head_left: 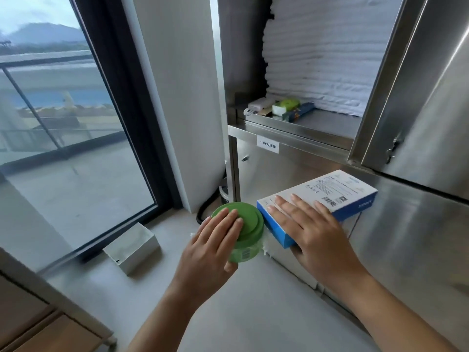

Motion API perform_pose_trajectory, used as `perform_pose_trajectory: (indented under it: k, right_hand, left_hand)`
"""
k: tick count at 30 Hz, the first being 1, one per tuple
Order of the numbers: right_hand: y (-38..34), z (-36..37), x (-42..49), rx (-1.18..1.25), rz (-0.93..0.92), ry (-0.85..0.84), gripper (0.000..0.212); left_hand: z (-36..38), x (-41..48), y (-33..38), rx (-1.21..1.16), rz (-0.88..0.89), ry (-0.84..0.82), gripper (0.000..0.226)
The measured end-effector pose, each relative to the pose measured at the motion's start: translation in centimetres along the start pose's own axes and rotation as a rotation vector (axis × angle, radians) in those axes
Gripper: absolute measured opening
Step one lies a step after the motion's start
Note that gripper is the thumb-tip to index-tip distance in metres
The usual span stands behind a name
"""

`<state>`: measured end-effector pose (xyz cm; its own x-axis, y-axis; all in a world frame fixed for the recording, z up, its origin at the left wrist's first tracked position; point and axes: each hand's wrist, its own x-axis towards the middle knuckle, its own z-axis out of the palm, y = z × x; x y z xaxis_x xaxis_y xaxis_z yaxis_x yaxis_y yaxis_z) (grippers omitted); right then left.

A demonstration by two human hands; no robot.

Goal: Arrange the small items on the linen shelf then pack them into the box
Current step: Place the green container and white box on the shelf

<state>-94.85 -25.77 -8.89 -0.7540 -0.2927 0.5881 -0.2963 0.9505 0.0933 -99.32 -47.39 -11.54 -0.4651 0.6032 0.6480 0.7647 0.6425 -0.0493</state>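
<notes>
My left hand [215, 240] grips a green round jar [250, 232] from above, fingers over its lid. My right hand [304, 224] holds a flat blue and white box [337, 193], palm on top, beside the jar. Both are in the air in front of a steel cabinet. On the open linen shelf [324, 123] lie a white pouch with a cord [258, 105], a green and white item [285, 105] and a dark blue packet [299, 112], in front of a stack of white towels [324, 54].
A white open box [132, 247] stands on the floor by the glass door [63, 123]. The steel cabinet door [416, 85] hangs open at the right. A black hose [205, 207] runs down beside the cabinet's left leg. A wooden unit edge [38, 326] is at bottom left.
</notes>
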Motion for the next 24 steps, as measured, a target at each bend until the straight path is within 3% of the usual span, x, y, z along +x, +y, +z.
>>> perform_pose_trajectory:
  k: [12, 24]
  right_hand:
    - [2.7, 6.6, 7.3, -0.078, 0.049, 0.043, 0.076]
    - [15.9, 13.9, 15.4, -0.080, 0.076, 0.073, 0.082]
  left_hand:
    - [5.7, 5.4, -9.1, -0.044, 0.063, -0.012, 0.078]
    - [16.2, 17.7, -14.2, -0.063, 0.088, -0.078, 0.081]
